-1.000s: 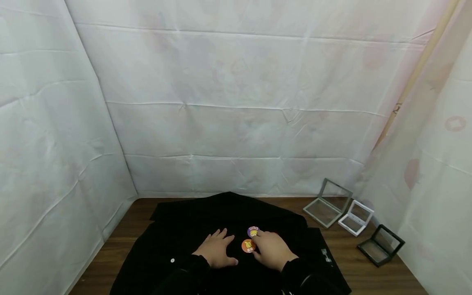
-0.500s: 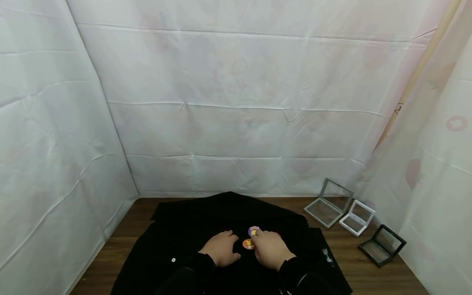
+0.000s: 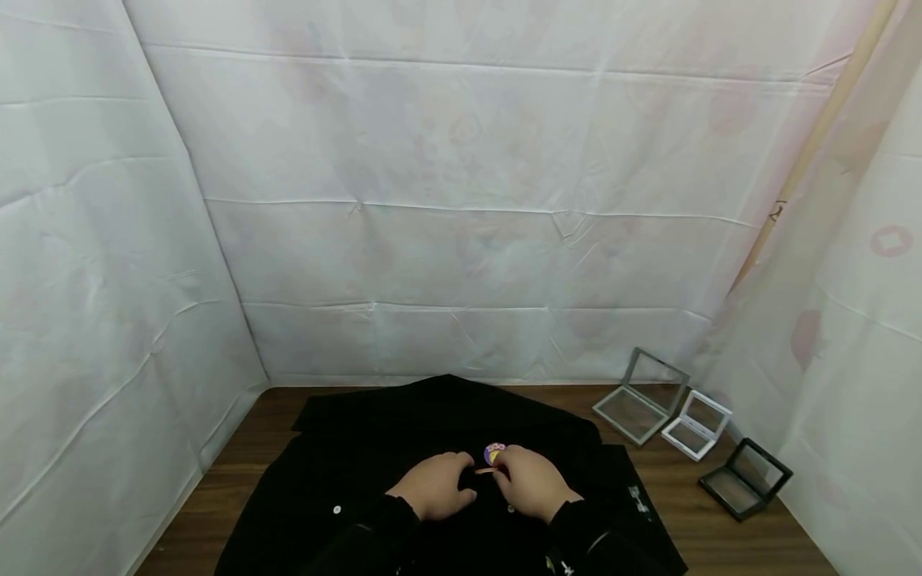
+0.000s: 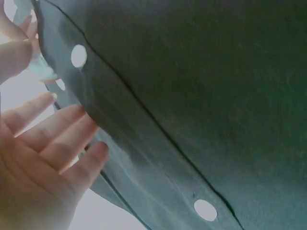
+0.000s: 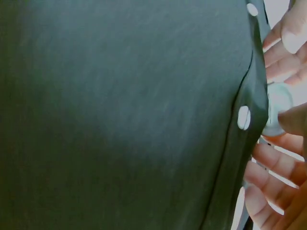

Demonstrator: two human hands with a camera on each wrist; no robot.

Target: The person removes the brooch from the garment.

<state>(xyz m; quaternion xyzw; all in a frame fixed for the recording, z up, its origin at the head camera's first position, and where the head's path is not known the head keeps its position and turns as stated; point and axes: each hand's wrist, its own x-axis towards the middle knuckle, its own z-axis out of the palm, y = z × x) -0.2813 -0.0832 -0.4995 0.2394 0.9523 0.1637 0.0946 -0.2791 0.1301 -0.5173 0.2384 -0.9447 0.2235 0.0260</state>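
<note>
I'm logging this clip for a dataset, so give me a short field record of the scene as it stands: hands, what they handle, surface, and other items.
Left hand: rests on the black garment, fingers beside the orange badge
Right hand: pinches the orange badge, tilted nearly edge-on
Purple badge: lies on the garment just beyond the fingertips
Garment: spread on the wooden table, white buttons along its edge
Display cases: grey, white and black, all open, on the table at right
Backdrop: white creased sheeting

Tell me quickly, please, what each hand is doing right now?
Left hand: fingers rest on the black garment beside the orange badge.
Right hand: fingers pinch the orange badge.
</note>
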